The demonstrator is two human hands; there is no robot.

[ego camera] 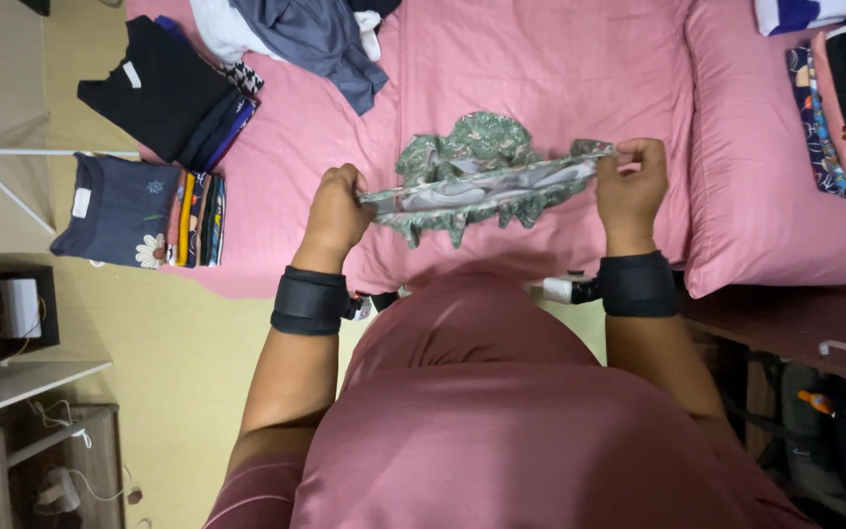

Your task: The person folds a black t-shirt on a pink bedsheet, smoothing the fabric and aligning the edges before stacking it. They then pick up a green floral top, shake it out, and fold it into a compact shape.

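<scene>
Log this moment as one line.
left hand: grips green patterned garment | right hand: grips same garment | stretched over pink bed

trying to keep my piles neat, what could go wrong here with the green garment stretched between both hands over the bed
1. The green patterned garment is pinched only at its edges by the left hand and right hand; either grip could slip and bunch it.
2. The folded stacks overhang the pink bed's edge and may topple.
</scene>
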